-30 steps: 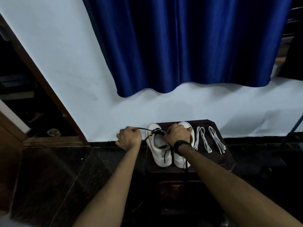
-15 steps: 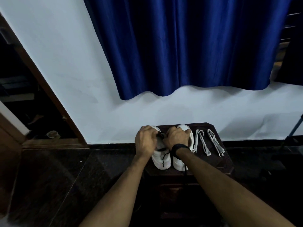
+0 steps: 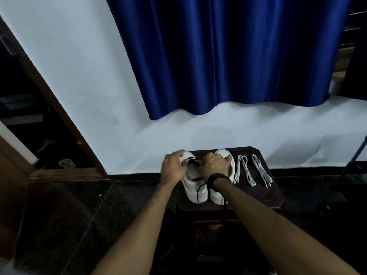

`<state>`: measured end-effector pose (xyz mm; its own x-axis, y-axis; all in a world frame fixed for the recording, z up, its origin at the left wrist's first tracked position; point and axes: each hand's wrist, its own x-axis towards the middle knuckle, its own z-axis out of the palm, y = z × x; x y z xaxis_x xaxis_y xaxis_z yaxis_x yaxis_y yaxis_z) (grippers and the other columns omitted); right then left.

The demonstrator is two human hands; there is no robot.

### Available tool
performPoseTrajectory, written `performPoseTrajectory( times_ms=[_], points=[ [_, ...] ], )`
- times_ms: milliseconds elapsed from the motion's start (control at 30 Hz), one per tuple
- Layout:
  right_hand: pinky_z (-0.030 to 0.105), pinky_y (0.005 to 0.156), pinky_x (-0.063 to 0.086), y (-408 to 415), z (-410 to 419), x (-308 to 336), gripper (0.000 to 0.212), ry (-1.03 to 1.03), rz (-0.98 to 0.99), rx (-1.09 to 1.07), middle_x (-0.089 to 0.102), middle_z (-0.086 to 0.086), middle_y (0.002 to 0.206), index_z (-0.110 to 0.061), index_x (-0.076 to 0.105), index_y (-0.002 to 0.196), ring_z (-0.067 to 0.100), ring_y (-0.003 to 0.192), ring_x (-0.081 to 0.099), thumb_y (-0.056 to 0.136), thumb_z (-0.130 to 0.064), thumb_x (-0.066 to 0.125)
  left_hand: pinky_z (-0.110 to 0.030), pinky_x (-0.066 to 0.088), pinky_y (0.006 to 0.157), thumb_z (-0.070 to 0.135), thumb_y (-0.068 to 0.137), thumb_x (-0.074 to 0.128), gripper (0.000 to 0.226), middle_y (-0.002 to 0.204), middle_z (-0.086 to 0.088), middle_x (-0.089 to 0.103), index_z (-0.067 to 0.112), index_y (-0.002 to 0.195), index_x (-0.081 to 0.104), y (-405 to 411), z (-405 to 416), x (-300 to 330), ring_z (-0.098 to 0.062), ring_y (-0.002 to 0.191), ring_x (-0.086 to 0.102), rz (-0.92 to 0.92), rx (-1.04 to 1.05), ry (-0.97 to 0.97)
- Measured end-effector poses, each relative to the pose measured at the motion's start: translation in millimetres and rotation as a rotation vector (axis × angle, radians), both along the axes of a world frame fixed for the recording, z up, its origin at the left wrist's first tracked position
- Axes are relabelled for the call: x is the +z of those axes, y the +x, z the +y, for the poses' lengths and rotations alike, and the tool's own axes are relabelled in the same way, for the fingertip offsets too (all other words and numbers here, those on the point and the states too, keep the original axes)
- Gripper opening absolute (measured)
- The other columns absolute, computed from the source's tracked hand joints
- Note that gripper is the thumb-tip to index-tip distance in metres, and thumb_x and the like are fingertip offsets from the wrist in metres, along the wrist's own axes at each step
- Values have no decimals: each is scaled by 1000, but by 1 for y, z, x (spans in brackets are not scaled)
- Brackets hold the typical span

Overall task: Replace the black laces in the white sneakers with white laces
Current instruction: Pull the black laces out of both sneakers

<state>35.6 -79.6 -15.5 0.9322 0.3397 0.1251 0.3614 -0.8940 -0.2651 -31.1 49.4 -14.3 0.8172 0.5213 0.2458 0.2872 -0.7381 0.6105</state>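
Two white sneakers stand side by side on a small dark wooden table [image 3: 266, 197]. The left sneaker [image 3: 195, 192] has a black lace [image 3: 199, 190] partly pulled out, one end trailing down over its front. My left hand [image 3: 173, 168] rests on the left sneaker's far left side with fingers curled near the lace. My right hand [image 3: 213, 164] lies over the right sneaker [image 3: 217, 196], fingers closed near the lace between the two shoes. Exactly what each hand pinches is hidden. Two folded white laces [image 3: 243, 168] [image 3: 261, 171] lie to the right of the shoes.
A blue curtain [image 3: 228, 56] hangs on the white wall behind the table. A wooden door frame [image 3: 59, 108] runs down the left. The floor [image 3: 59, 215] is dark polished stone. A thin dark pole [image 3: 355, 153] leans at the far right.
My left hand, earlier stretched out left pulling the black lace taut, has come back onto the left sneaker. The lace now hangs slack over the shoe's front. The right hand has stayed put.
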Motion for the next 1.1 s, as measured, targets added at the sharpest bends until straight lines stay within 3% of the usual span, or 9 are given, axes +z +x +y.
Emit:
performPoseTrajectory(
  times_ms=[100, 233, 367, 467, 600, 667, 733, 933, 1100],
  points=[
    [46, 104, 24, 1, 0, 1, 32, 33, 24, -6, 68, 3, 104, -20, 63, 111, 22, 103, 63, 89, -40, 51, -34, 50, 85, 14, 84, 57, 34, 108, -7, 70, 23, 114, 71, 4, -14, -7, -26, 111, 55, 148, -182, 220],
    [47, 107, 23, 1, 1, -1, 38, 21, 25, -3, 67, 5, 108, -19, 61, 114, 22, 104, 62, 89, -45, 50, -35, 50, 80, 12, 90, 55, 22, 101, -6, 66, 15, 100, 75, 7, -20, -8, -25, 107, 53, 45, -162, 395],
    [47, 107, 23, 3, -2, -1, 40, 4, -4, -26, 65, 8, 111, -14, 58, 115, 24, 104, 62, 93, -45, 47, -34, 47, 69, 0, 82, 60, 17, 81, -8, 63, 10, 76, 73, 3, -18, 11, -29, 83, 58, -324, 129, 181],
    [46, 108, 22, 6, -5, -2, 40, 11, 19, -35, 65, 9, 112, -14, 58, 116, 25, 105, 61, 94, -45, 46, -30, 40, 70, 5, 88, 57, 18, 96, -6, 64, 15, 83, 71, -3, 1, 39, -29, 89, 61, -510, 459, -94],
    [46, 106, 23, 4, 1, -3, 43, 44, 35, -11, 66, 7, 110, -18, 61, 114, 24, 106, 61, 92, -52, 48, -40, 49, 78, 16, 90, 57, 17, 114, -9, 62, 19, 101, 70, -8, 24, 39, -31, 106, 60, -286, 612, -187],
    [47, 106, 25, 4, 3, -6, 43, 48, 27, 2, 67, 6, 109, -19, 62, 113, 24, 106, 61, 91, -53, 48, -46, 47, 90, 21, 88, 64, 36, 126, -13, 55, 12, 123, 63, -12, 25, 25, -33, 119, 52, -172, 636, -170],
    [46, 104, 25, 5, 1, -7, 42, 54, 20, 13, 67, 6, 107, -20, 63, 111, 25, 104, 61, 92, -53, 48, -45, 45, 94, 25, 83, 69, 50, 129, -14, 51, 11, 129, 58, -14, 20, 10, -33, 122, 49, -132, 575, -128],
    [46, 100, 29, 6, 1, -5, 41, 15, -4, 87, 68, 7, 101, -20, 61, 108, 27, 100, 62, 87, -54, 53, -32, 51, 89, 15, 75, 69, 39, 109, -8, 56, 17, 114, 71, -4, -9, -20, -25, 105, 59, 60, 31, -65],
    [43, 100, 37, 21, 6, 13, 45, -24, -64, 352, 60, 8, 121, -28, 52, 133, 29, 120, 46, 88, -32, 57, -37, 52, 78, 13, 82, 62, 26, 102, -5, 58, 15, 107, 71, 1, -16, -39, -25, 100, 59, -5, 33, 7]
  ],
)
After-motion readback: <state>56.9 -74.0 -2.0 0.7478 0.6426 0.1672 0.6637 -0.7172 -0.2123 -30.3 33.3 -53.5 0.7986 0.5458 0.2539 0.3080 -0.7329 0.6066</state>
